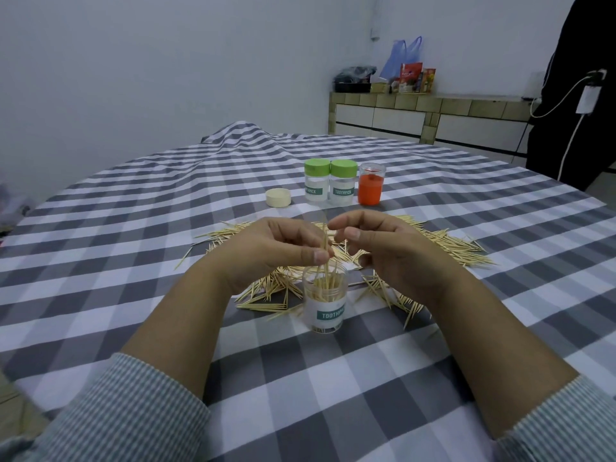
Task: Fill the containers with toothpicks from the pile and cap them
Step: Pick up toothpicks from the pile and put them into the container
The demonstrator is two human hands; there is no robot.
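Pinching toothpicks upright, left hand above open container; right hand loose, empty

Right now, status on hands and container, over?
Left hand pinches toothpicks over open container, partly filled. Right hand open, empty. Cream cap lies off. Nothing blocking.

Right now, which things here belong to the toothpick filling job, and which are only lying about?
For the job:
open container
toothpick pile
toothpicks pinched by left hand
right hand
cream cap
two green-capped containers

Lying about:
orange container
bags and boxes on far counter
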